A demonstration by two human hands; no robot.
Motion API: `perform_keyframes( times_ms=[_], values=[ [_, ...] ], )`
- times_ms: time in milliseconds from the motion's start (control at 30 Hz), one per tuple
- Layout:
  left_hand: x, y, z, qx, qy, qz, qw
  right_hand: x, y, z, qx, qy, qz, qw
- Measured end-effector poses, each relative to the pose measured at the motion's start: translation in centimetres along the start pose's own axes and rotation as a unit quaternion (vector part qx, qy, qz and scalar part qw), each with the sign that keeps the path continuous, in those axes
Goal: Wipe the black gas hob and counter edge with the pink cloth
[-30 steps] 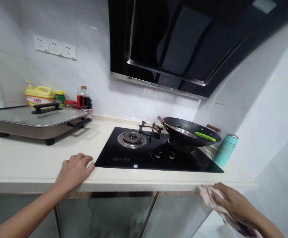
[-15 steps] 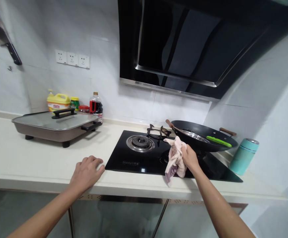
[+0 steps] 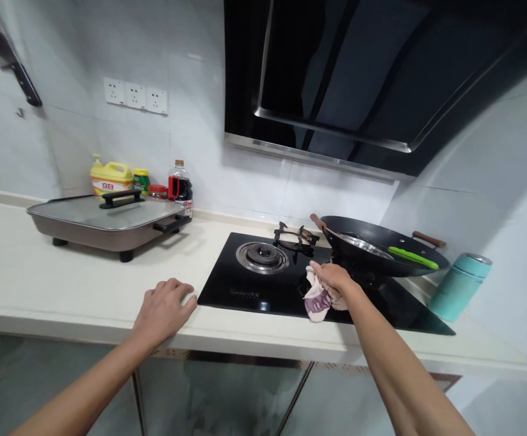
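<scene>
Cloth (image 3: 317,304) on the cooktop (image 3: 281,293), toward its front

The right hand (image 3: 334,278) grips it bunched — likely to suit the palm; the left hand (image 3: 164,310), holding nothing, rests on the counter (image 3: 86,281) left of the cooktop — seemingly for support.

Pale pink and purple cloth (image 3: 318,301)

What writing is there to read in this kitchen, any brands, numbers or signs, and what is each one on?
"立白": on the yellow jug.
"S…": on the front of the black hob; the rest is too blurred to read.
Dark bottle: label print too small and blurred.
Green jar: label too small to read.
Cloth: purple markings, too blurred to tell if they are writing.
</scene>
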State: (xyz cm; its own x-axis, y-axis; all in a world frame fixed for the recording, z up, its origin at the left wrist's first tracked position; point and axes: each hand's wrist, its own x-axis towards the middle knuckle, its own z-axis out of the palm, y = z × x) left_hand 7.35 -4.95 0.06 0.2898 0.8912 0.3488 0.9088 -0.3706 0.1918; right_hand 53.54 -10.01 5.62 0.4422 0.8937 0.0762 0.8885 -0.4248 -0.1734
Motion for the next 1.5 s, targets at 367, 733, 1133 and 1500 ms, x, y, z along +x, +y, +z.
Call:
perform_keyframes(
  times_ms=[367,733,1133,1500],
  values=[
    [-0.1,0.2,-0.2,0.008,-0.004,0.0,1.0,-6.9,-0.7,1.9,-0.054,0.029,-0.088,0.994],
    [-0.1,0.2,-0.1,0.022,-0.001,0.008,1.0,-15.0,-0.2,3.1,0.034,0.098,-0.178,0.979],
    [0.4,-0.3,-0.1,0.021,0.003,0.005,1.0,-12.2,-16.0,3.7,0.098,0.064,-0.321,0.94],
    [0.5,-1.2,0.0,0.008,-0.005,0.013,1.0,-14.5,-8.6,5.0,0.103,0.09,-0.27,0.953]
  ],
)
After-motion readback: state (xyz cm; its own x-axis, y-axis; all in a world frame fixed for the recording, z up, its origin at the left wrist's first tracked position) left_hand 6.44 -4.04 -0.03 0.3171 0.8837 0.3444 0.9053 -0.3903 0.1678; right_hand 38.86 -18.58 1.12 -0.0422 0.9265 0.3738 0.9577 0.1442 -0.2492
